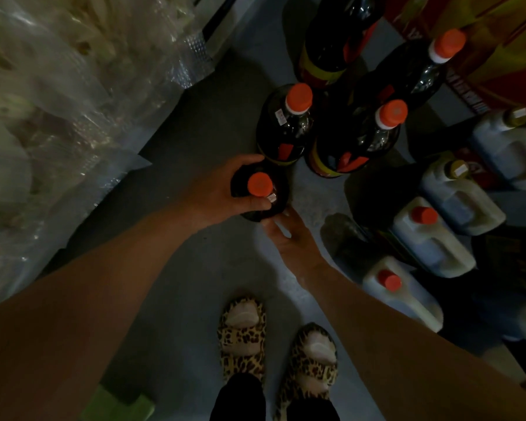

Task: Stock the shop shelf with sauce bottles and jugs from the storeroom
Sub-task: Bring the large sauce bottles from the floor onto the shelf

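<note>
A dark sauce bottle (278, 196) with an orange cap stands on the grey floor, and my left hand (222, 192) grips it round the shoulder just below the cap. My right hand (292, 238) touches the bottle's near side low down with its fingertips, fingers fairly straight. Behind it stand three more dark bottles with orange caps (286, 129), (359, 144), (413, 71), and a larger dark bottle (334, 34) at the back. Several white jugs line the right side, two with orange caps (431, 238), (401, 296) and two with yellowish caps (462, 196), (510, 144).
Clear plastic bags (58, 101) of goods fill the left side. Red and yellow cartons (498, 50) stand at the top right. My feet in leopard-print slippers (243, 338) stand on the grey floor (195, 284) below the bottles. A green thing (119, 405) lies at the bottom left.
</note>
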Demonstrator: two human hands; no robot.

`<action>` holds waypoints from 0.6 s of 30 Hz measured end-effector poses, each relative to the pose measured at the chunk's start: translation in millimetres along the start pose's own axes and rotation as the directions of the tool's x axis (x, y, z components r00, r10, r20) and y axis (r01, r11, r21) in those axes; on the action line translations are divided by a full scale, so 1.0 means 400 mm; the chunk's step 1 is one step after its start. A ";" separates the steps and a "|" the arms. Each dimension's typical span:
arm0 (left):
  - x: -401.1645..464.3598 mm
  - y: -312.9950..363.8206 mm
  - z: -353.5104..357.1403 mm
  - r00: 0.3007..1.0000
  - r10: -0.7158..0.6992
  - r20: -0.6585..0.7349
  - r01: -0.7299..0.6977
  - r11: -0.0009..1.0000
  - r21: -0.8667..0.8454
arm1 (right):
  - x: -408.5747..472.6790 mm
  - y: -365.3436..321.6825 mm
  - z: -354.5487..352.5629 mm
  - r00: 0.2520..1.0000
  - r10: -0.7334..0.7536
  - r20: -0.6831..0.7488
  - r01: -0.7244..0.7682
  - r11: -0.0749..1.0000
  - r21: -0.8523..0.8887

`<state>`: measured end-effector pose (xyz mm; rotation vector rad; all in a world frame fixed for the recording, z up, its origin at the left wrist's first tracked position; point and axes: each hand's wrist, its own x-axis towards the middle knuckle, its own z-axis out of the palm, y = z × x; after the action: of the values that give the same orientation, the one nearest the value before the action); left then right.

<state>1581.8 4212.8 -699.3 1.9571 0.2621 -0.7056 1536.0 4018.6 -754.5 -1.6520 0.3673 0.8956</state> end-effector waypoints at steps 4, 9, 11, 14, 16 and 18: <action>0.001 0.027 0.005 0.992 -0.069 -0.103 0.054 0.989 -0.139 | -0.001 -0.054 -0.010 0.998 -0.045 -0.038 0.044 0.999 -0.032; -0.045 0.052 0.030 0.963 -0.191 -0.191 0.155 0.970 -0.188 | -0.046 -0.091 -0.015 0.999 -0.017 -0.051 0.013 0.997 -0.077; -0.086 0.060 0.046 0.949 -0.255 -0.184 0.218 0.955 -0.201 | -0.093 -0.082 -0.019 0.998 0.062 0.010 -0.060 0.989 -0.137; -0.155 0.064 0.054 0.929 -0.344 -0.139 0.297 0.913 -0.280 | -0.173 -0.094 -0.022 0.976 0.217 0.003 -0.214 0.966 -0.143; -0.202 0.073 0.044 0.910 -0.407 -0.082 0.348 0.854 -0.386 | -0.220 -0.124 -0.025 0.952 0.305 -0.010 -0.305 0.949 -0.084; -0.257 0.099 0.028 0.897 -0.440 -0.042 0.371 0.802 -0.469 | -0.268 -0.177 -0.032 0.940 0.340 -0.004 -0.340 0.940 -0.039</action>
<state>1513.3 4196.0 -613.8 1.5113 0.8858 -0.6935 1516.7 4003.6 -627.5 -1.6501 0.6512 1.1678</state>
